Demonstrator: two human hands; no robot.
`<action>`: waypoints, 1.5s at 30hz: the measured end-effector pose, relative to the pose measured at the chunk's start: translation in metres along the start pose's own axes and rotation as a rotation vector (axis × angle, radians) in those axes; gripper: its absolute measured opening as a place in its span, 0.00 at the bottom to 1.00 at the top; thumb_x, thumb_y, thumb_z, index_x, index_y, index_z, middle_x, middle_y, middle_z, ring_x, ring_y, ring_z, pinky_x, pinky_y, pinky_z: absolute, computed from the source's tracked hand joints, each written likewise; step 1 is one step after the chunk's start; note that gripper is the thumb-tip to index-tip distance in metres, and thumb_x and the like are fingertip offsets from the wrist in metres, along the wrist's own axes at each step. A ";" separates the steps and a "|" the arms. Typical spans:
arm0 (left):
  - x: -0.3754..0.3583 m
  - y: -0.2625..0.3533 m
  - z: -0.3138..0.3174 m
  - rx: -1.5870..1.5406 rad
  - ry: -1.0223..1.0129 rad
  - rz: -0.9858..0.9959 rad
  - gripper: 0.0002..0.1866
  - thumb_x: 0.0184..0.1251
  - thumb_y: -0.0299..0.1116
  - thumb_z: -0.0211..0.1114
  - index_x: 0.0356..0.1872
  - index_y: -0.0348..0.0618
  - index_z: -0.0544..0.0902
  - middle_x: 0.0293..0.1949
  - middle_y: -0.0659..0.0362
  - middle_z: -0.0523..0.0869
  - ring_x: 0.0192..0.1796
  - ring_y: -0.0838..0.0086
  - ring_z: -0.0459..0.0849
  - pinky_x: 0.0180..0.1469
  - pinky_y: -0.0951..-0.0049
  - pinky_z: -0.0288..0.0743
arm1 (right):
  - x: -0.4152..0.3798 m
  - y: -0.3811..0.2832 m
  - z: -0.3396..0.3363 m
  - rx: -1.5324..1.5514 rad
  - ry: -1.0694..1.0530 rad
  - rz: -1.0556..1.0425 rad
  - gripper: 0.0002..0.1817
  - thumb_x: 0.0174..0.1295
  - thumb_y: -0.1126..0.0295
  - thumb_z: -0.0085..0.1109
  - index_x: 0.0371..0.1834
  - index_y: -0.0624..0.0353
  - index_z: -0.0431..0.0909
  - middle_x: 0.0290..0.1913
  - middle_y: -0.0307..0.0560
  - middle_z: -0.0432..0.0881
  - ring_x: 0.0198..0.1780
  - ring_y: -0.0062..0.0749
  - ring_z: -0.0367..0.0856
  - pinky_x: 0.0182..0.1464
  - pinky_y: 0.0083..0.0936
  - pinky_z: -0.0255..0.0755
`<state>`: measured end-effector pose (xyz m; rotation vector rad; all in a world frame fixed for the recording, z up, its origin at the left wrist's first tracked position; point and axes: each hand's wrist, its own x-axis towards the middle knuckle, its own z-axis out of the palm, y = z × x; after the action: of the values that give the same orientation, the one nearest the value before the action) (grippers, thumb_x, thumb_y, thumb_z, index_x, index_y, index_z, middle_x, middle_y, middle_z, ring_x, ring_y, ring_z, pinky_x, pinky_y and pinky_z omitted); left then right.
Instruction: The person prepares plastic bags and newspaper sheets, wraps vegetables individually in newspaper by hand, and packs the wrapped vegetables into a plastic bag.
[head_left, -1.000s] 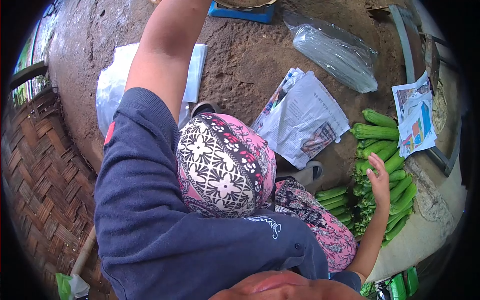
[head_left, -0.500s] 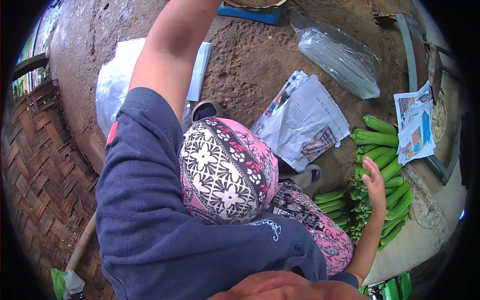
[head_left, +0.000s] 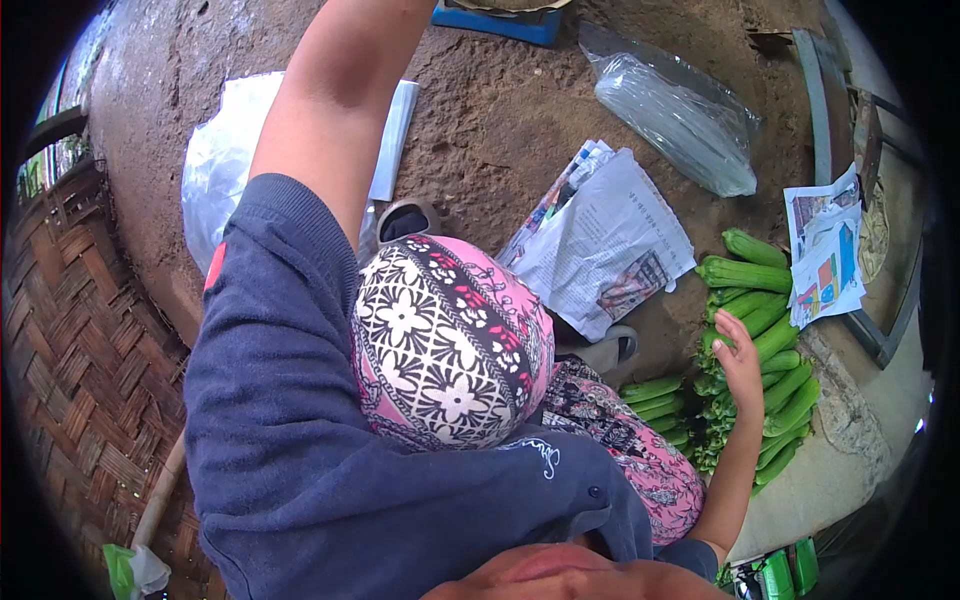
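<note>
My left arm (head_left: 340,110) reaches up past the top edge, and the left hand itself is out of view. On the right, my right hand (head_left: 738,362) is open, its fingers apart and nothing in it, over or beside a pile of long green ridged vegetables (head_left: 790,400). A smaller bunch of them (head_left: 655,400) lies left of that forearm. Newspaper sheets (head_left: 610,240) are spread on the ground beyond my knee. Near the top edge a blue object (head_left: 500,22) with something brown on it is partly cut off.
Clear plastic bags lie at the upper right (head_left: 675,120) and left (head_left: 215,180). More printed paper (head_left: 826,245) rests by a grey frame (head_left: 818,110). A woven panel (head_left: 90,370) stands at left. Sandals (head_left: 408,222) show near my legs.
The whole view has shifted slightly, with most things a little further left. My right hand keeps its open shape beside the vegetables, and the left arm still extends upward.
</note>
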<state>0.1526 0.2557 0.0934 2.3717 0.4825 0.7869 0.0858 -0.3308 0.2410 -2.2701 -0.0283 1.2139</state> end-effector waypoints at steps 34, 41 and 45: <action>0.009 -0.002 0.001 -0.016 0.024 0.012 0.23 0.52 0.37 0.71 0.51 0.44 0.80 0.55 0.44 0.77 0.60 0.48 0.73 0.60 0.55 0.68 | 0.016 -0.034 0.003 -0.013 -0.092 -0.046 0.30 0.58 0.65 0.59 0.66 0.57 0.70 0.73 0.43 0.61 0.71 0.35 0.61 0.67 0.37 0.59; 0.010 -0.001 0.002 -0.020 0.026 0.017 0.24 0.51 0.37 0.71 0.51 0.45 0.79 0.55 0.44 0.77 0.60 0.48 0.73 0.60 0.55 0.68 | 0.016 -0.032 0.002 -0.064 -0.033 -0.039 0.28 0.58 0.70 0.58 0.65 0.55 0.71 0.72 0.43 0.62 0.71 0.36 0.62 0.66 0.39 0.60; 0.012 -0.002 0.003 -0.019 0.029 0.016 0.24 0.51 0.37 0.72 0.52 0.45 0.79 0.56 0.44 0.77 0.60 0.48 0.73 0.60 0.55 0.68 | 0.016 -0.034 0.004 -0.103 -0.017 -0.027 0.28 0.58 0.70 0.59 0.64 0.55 0.72 0.72 0.44 0.63 0.71 0.37 0.62 0.66 0.40 0.61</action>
<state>0.1631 0.2619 0.0955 2.3525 0.4665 0.8306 0.0999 -0.2960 0.2438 -2.3404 -0.1299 1.2440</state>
